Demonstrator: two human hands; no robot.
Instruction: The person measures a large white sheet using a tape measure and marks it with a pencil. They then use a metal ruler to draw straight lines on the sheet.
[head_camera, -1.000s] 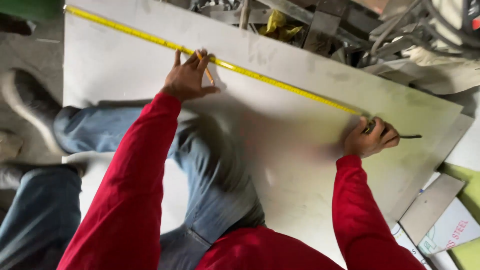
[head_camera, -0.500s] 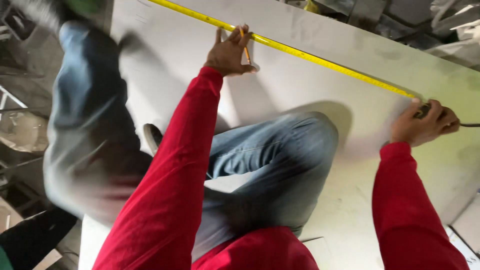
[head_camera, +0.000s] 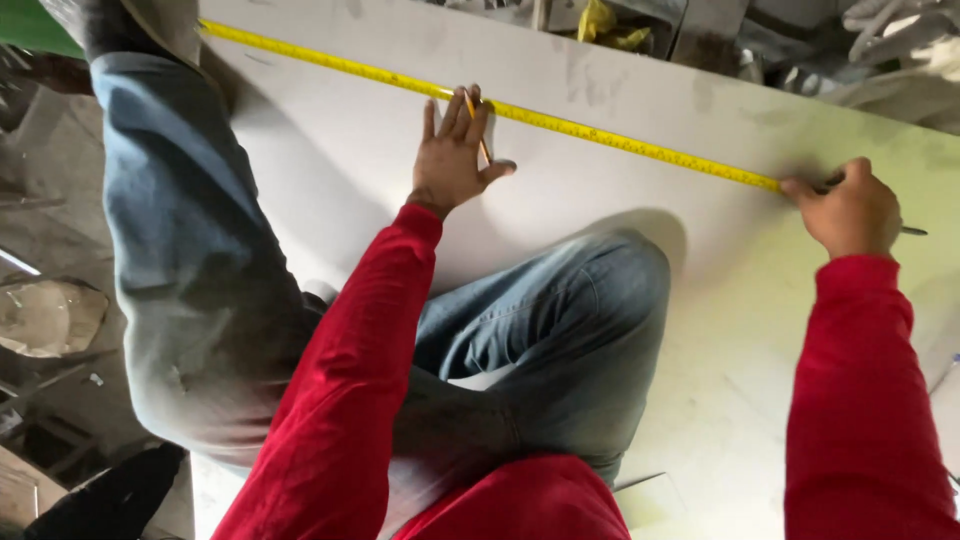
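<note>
Yellow tape measure (head_camera: 600, 133) stretched diagonally across the pale sheet panel (head_camera: 340, 170), running from the upper left corner down to the right, lying flat on the surface. Left hand (head_camera: 452, 160) spread open, palm down on the panel, fingers (head_camera: 468, 112) splayed over the tape about midway along it, with a yellow pencil (head_camera: 476, 125) tucked between two of them, tip near the tape's edge. Right hand (head_camera: 848, 212) curled closed at the tape's near end, pinning or pulling it against the panel, a thin dark tool (head_camera: 912, 231) sticking out past the knuckles; exactly what is gripped cannot be told. Red sleeves (head_camera: 350, 400) on both arms, blue-jeaned knees (head_camera: 560, 330) resting on the sheet itself. For a clean mark, probably best to keep the tape taut and straight, hold it flat under the left palm so nothing creeps, and bring the pencil tip right against the tape's edge before striking. Also wise to keep body weight steady on the knees, since shifting could drag the tape. Clutter of scrap (head_camera: 610, 25) beyond the panel's far edge, well apart from the hands.
</note>
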